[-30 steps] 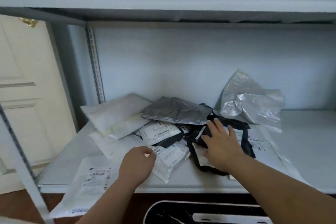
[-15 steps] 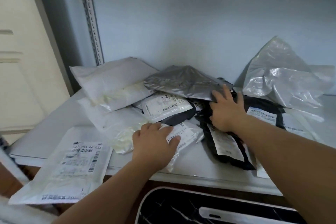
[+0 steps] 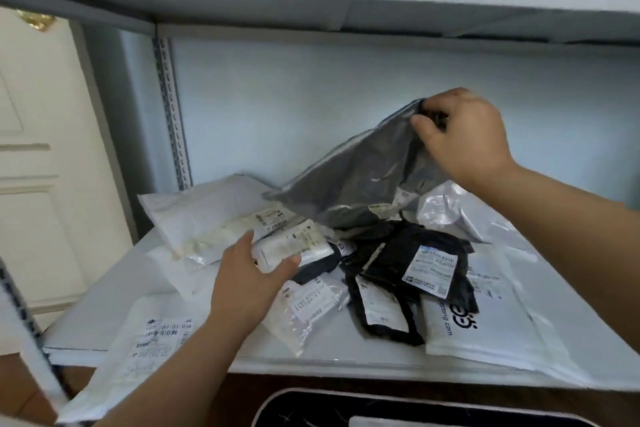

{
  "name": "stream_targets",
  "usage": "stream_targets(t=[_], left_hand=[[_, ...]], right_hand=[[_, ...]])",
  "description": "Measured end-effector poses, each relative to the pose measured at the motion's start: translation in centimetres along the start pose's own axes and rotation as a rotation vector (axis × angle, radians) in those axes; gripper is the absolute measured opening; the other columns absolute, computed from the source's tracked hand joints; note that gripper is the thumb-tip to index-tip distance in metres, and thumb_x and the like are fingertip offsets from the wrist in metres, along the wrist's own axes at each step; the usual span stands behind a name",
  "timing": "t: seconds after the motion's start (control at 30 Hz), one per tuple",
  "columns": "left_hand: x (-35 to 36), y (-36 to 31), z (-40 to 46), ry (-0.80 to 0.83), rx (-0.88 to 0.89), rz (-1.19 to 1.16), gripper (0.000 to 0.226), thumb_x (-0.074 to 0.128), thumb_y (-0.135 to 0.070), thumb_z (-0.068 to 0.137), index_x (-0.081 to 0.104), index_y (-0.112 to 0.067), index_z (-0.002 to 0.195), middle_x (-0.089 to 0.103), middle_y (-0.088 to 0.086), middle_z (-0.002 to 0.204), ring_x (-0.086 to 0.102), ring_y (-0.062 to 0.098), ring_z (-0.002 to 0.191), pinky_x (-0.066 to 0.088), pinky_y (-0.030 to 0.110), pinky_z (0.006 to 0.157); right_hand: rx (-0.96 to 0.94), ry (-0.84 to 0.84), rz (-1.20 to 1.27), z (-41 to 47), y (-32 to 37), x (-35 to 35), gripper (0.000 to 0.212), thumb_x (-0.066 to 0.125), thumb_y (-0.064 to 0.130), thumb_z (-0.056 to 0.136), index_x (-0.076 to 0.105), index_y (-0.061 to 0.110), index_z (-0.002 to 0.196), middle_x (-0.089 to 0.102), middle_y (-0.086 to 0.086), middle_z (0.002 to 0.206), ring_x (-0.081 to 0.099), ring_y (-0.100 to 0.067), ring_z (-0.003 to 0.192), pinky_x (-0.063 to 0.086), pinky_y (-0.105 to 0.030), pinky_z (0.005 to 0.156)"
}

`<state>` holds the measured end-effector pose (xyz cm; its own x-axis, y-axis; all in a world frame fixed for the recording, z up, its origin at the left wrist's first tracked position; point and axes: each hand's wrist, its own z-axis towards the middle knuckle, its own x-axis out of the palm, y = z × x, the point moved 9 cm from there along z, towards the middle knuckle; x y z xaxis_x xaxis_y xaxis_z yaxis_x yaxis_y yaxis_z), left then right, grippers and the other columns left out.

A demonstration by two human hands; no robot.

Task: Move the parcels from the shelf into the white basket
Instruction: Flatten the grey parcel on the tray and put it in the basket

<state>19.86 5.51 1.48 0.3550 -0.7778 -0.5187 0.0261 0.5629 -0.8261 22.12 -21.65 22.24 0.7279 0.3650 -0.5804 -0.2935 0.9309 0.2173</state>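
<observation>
Raised now, right hand [image 3: 464, 135] pinches one grey parcel [image 3: 353, 180]; left hand [image 3: 249, 277] grips one white parcel [image 3: 294, 246].

Grey parcel [image 3: 353, 180] lifted by one corner above white and black parcels [image 3: 412, 274] on shelf [image 3: 114, 305]
</observation>
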Motion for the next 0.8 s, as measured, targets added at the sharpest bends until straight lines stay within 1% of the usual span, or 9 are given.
stream_targets(t=[0.13,0.23,0.33,0.43,0.53,0.6,0.7,0.73,0.8], left_hand=[[-3.8,-3.2,-3.2,0.025,-0.014,-0.144,0.109,0.086,-0.05,0.058,0.029,-0.025,0.147,0.041,-0.003,0.147,0.041,0.022,0.133,0.039,0.038,0.104],[-3.9,-4.7,-7.1,0.209,-0.009,-0.344,0.074,0.09,-0.039,0.057,0.053,-0.026,0.121,0.065,-0.013,0.114,0.059,0.011,0.111,0.045,0.031,0.094],[-2.5,-4.4,-12.1,0.349,-0.108,-0.582,0.042,0.078,-0.029,0.072,0.068,-0.014,0.109,0.073,0.003,0.106,0.069,0.019,0.099,0.052,0.039,0.091],[-2.1,-1.1,-15.7,0.266,-0.269,-0.694,0.015,0.064,-0.013,0.089,0.069,-0.008,0.103,0.074,0.011,0.098,0.071,0.028,0.091,0.053,0.041,0.086],[-2.8,2.7,-17.0,0.164,-0.323,-0.569,0.021,0.071,-0.029,0.085,0.07,-0.016,0.101,0.074,0.007,0.098,0.069,0.029,0.093,0.052,0.048,0.091],[-2.5,4.6,-17.6,0.175,-0.327,-0.463,0.034,0.072,-0.042,0.078,0.07,-0.018,0.102,0.074,0.006,0.101,0.068,0.028,0.096,0.051,0.051,0.093],[-2.0,6.8,-19.9,0.164,-0.353,-0.301,0.023,0.067,-0.033,0.087,0.066,-0.012,0.096,0.071,0.009,0.099,0.065,0.028,0.095,0.05,0.039,0.086],[-1.9,7.6,-20.5,0.147,-0.349,-0.229,0.016,0.064,-0.026,0.091,0.064,-0.011,0.096,0.068,0.01,0.099,0.063,0.03,0.097,0.047,0.036,0.084],[-1.1,9.8,-21.7,0.134,-0.374,-0.079,0.016,0.059,-0.023,0.094,0.063,-0.009,0.101,0.066,0.014,0.102,0.06,0.034,0.1,0.043,0.035,0.084]], right_hand=[[0.041,-0.01,0.074,-1.3,2.2,-8.6,0.025,0.065,0.024,0.089,0.072,0.013,0.11,0.069,-0.009,0.11,0.062,-0.027,0.101,0.045,-0.031,0.088],[0.07,0.013,0.131,-3.3,3.8,-12.6,0.023,0.067,0.019,0.085,0.073,0.013,0.107,0.07,-0.005,0.101,0.062,-0.022,0.095,0.04,-0.023,0.081],[0.115,0.138,0.116,-6.9,4.3,-14.0,0.025,0.065,0.011,0.084,0.072,0.014,0.108,0.067,-0.006,0.092,0.061,-0.023,0.094,0.034,-0.017,0.072],[0.246,0.234,0.177,-11.6,1.7,-13.5,0.029,0.058,-0.001,0.084,0.069,0.011,0.108,0.066,-0.004,0.098,0.059,-0.02,0.088,0.035,-0.009,0.071],[0.509,0.196,0.435,-17.2,-3.1,-12.1,0.029,0.063,-0.003,0.085,0.066,0.014,0.108,0.059,0.005,0.083,0.052,-0.007,0.067,0.04,-0.004,0.058],[0.721,0.217,0.667,-22.3,-5.8,-9.5,0.033,0.073,0.014,0.083,0.061,0.015,0.114,0.061,-0.001,0.092,0.061,-0.015,0.081,0.052,-0.02,0.074],[1.059,0.538,0.682,-33.2,-7.1,-4.5,0.075,0.068,0.079,0.058,0.07,0.016,0.099,0.072,-0.005,0.098,0.067,-0.027,0.091,0.051,-0.039,0.083],[1.127,0.609,0.669,-36.7,-7.4,-3.1,0.09,0.061,0.09,0.048,0.074,0.014,0.093,0.074,-0.005,0.093,0.069,-0.027,0.089,0.052,-0.041,0.086],[1.222,0.66,0.637,-41.9,-6.8,-1.6,0.087,0.056,0.09,0.053,0.075,0.013,0.088,0.074,-0.006,0.087,0.069,-0.028,0.086,0.052,-0.044,0.089]])
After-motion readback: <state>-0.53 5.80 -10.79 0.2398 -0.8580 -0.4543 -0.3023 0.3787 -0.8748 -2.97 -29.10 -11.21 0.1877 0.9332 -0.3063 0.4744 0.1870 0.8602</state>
